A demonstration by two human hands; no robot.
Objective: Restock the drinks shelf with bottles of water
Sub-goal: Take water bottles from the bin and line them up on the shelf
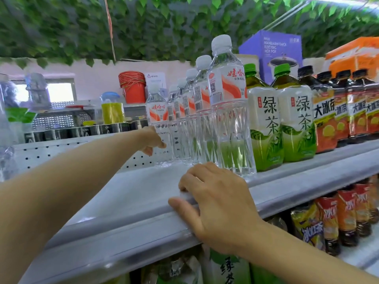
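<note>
Your left hand (152,141) grips the rearmost bottle (159,128); your right hand (215,199), fingers relaxed, rests on the shelf (127,193) edge. Jerk it and the row beside it may topple.

2 green tea bottles (282,121), red buckets (132,87).

Clear white-capped water bottles (227,111) stand upright, rowed front-to-back on the shelf (131,193).
</note>
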